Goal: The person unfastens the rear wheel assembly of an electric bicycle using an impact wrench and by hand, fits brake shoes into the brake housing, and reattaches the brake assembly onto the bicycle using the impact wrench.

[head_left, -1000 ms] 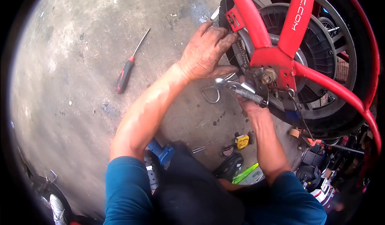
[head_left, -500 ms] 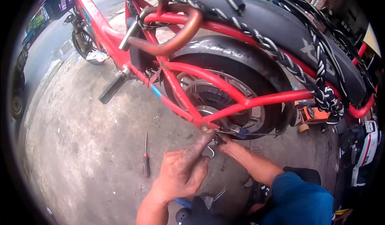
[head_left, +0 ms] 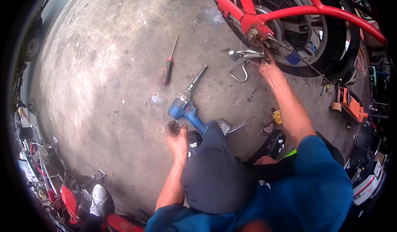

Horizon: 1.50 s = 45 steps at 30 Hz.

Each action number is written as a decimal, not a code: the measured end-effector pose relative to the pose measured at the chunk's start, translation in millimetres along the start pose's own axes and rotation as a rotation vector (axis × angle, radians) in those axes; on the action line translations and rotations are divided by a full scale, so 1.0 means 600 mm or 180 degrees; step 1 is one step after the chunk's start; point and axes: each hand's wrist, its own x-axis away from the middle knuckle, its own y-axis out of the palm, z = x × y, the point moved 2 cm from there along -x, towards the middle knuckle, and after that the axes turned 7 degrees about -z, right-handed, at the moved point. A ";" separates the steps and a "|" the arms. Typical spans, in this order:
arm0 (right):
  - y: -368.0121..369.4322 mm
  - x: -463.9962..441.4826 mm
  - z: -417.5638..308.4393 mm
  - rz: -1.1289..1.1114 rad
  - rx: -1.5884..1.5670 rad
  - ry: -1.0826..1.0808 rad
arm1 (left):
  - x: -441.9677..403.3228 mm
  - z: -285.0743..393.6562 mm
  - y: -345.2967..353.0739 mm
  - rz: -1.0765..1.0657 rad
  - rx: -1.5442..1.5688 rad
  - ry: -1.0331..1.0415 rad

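Observation:
My right hand [head_left: 265,63] reaches to the rear axle of a red bike frame [head_left: 253,22]. It is closed on a shiny metal tool [head_left: 248,54] whose exact kind I cannot make out; the fingers are partly hidden. Just below hangs a bent metal piece [head_left: 240,74]. Near my knee, my left hand [head_left: 177,136] hovers with loosely curled fingers and nothing visible in them. Close to it on the ground lies a blue cordless impact wrench [head_left: 180,106] with a long socket. A red and black screwdriver [head_left: 167,71] rests farther up the concrete.
A spanner [head_left: 241,125] lies beside my shoe [head_left: 273,144], near a small yellow item [head_left: 276,116]. On the right stands an orange tool [head_left: 349,104]. Another person's white shoe [head_left: 98,199] and red bike parts [head_left: 69,201] are at the lower left.
The view has tipped downward, bringing the impact wrench into sight. My left hand has left the axle and come back toward my knee. My right hand stays at the axle.

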 end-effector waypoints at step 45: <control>0.018 0.017 -0.020 -0.0322 -0.0143 -0.0045 | -0.065 0.117 0.175 -0.2806 0.2993 -0.0422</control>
